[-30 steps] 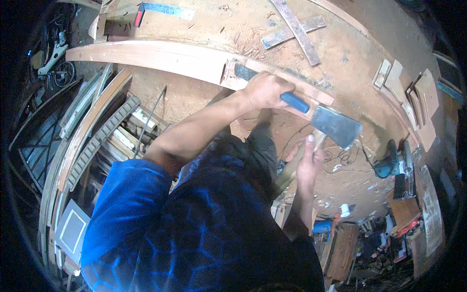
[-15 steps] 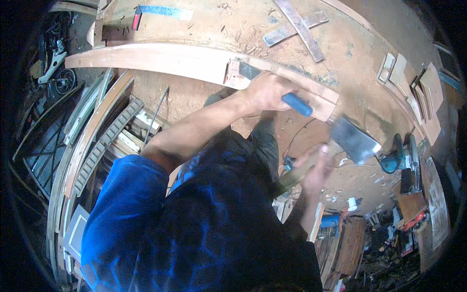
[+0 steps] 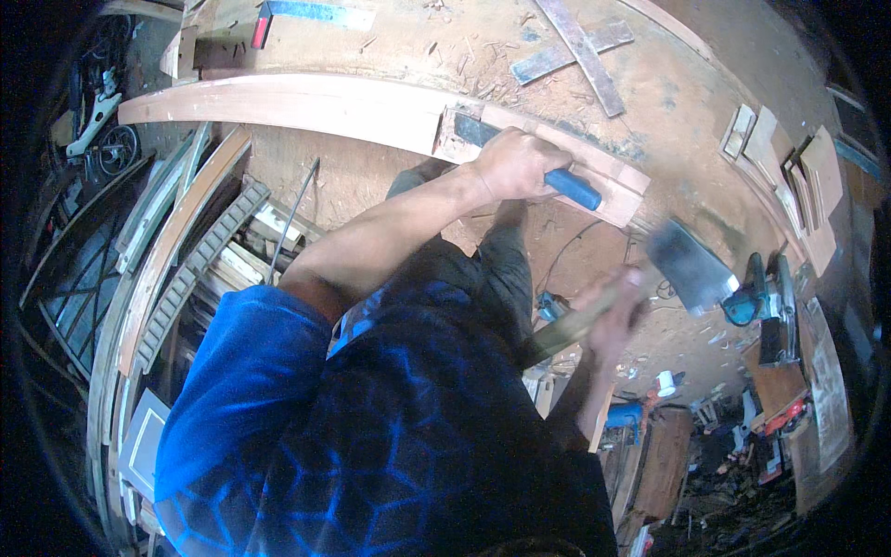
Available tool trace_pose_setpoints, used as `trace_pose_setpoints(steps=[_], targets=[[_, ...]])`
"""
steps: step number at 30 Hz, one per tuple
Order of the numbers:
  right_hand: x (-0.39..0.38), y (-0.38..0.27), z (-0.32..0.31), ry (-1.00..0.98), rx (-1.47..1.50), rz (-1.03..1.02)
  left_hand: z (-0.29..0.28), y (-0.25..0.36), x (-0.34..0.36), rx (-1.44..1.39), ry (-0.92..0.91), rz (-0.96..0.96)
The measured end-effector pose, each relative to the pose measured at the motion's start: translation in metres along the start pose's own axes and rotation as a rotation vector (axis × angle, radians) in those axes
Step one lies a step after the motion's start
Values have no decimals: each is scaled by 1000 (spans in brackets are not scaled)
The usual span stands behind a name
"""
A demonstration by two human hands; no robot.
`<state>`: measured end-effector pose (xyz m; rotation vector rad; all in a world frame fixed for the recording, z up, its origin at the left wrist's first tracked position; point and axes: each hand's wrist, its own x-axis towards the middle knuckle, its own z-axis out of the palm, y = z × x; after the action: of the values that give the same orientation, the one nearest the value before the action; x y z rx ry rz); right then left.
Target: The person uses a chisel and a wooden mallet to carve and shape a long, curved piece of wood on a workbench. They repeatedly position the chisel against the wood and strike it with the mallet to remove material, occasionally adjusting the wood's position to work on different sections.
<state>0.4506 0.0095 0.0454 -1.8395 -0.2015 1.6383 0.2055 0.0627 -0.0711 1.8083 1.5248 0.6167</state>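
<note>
My left hand (image 3: 522,165) is closed around a chisel, its blue handle (image 3: 574,189) sticking out to the right. The dark flat blade (image 3: 473,130) points left and lies low against a notched end of a long pale timber (image 3: 343,111). In my right hand (image 3: 613,311), blurred by motion, is the wooden handle (image 3: 566,336) of a hatchet. Its broad grey head (image 3: 691,267) hangs to the right of the chisel handle, apart from it, with a bright edge facing away from the chisel.
Two crossed metal strips (image 3: 580,54) and a try square (image 3: 311,12) lie on the dusty far surface among shavings. Thin boards (image 3: 807,186) lean at the right, near a teal power tool (image 3: 747,302). Stacked timber and a ladder-like slatted piece (image 3: 200,274) fill the left.
The hatchet head has moved slightly right and down, a little farther from the chisel handle. My left hand keeps its grip on the chisel; the whole view has shifted slightly.
</note>
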Motion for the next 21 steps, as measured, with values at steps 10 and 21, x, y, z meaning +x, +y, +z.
trace_pose_setpoints(steps=[10,21], targets=[[-1,-4,15,-199,-415,-73,-1,-7,-7,20,-22,-15],[-1,1,18,-405,-576,-103,-15,-7,-10,42,-4,-48]])
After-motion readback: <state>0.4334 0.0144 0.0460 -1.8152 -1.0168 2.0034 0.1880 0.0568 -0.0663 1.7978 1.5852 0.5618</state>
